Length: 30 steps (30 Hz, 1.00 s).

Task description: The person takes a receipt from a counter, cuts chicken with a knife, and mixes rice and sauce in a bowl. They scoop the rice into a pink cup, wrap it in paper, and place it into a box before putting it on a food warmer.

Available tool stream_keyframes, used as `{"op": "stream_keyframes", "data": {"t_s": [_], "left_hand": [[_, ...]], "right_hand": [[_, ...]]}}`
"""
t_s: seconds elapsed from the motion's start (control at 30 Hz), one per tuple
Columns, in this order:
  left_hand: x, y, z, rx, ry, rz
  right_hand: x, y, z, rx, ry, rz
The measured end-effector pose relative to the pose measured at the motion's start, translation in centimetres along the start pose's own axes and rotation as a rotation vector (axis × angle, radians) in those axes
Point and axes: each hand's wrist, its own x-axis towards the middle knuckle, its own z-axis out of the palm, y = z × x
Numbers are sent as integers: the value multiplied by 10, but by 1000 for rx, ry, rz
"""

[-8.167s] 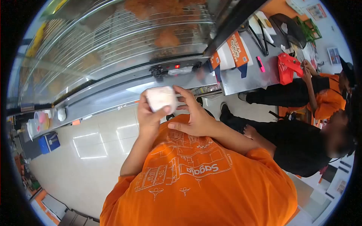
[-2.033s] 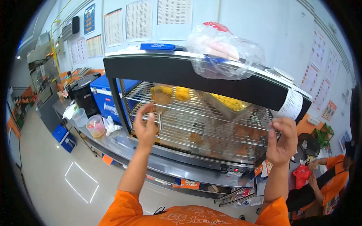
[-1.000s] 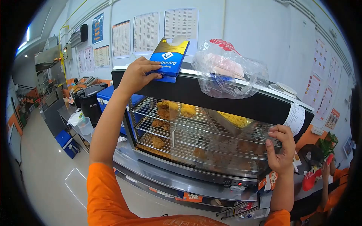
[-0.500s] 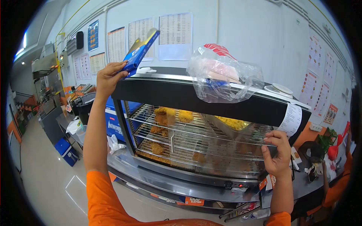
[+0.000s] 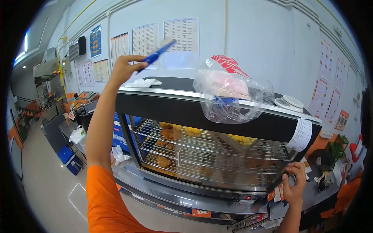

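Observation:
My left hand (image 5: 126,70) is raised above the left end of a food warmer cabinet (image 5: 167,103). It pinches a thin blue cardboard box (image 5: 156,55) by its lower end; the box is tilted up to the right and blurred. My right hand (image 5: 294,180) is beside the cabinet's lower right corner, fingers bent and thumb apart, holding nothing I can see; whether it touches the frame I cannot tell. Behind the glass, fried breaded pieces (image 5: 164,160) lie on wire racks, and a metal tray (image 5: 237,144) holds yellow food.
On the cabinet top are a clear plastic bag (image 5: 221,110) with packs inside, a crumpled white glove or tissue (image 5: 143,83) and stacked white lids (image 5: 289,103). A printed receipt (image 5: 301,134) hangs at the right front. Another person's orange sleeve (image 5: 347,196) shows at far right.
My left hand has moved right and up with the blue box, turning it. My right hand has dropped from the glass front to the cabinet's lower right corner.

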Motion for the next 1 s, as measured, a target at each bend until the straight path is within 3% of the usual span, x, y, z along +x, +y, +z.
{"op": "stream_keyframes", "data": {"t_s": [0.03, 0.07, 0.13, 0.27, 0.33, 0.37, 0.5, 0.63, 0.83, 1.0], "left_hand": [[4, 2, 11, -9, -97, -54], [7, 0, 23, 64, -151, 57], [5, 24, 40, 124, -325, -118], [9, 0, 56, -51, -376, -155], [24, -21, 36, 264, -264, -142], [30, -28, 26, 526, -360, -245], [20, -44, 29, 738, -488, -425], [15, -39, 29, 630, -467, -265], [30, -27, 19, 359, -105, -155], [46, -11, 12, 194, -12, -108]], "right_hand": [[-6, 2, 1, -21, -7, 44], [-9, 0, 3, -18, -14, 43], [-15, -3, 8, 13, -24, 152], [-21, -9, 12, -4, -40, 136], [-24, -12, 11, -11, -21, 156], [-26, -13, 10, -10, -19, 158], [-34, -12, 6, -4, -34, 195], [-40, -9, 2, -49, -41, 167], [-46, -8, -5, -49, 5, 185], [-53, -7, -5, -43, 17, 202]]}}
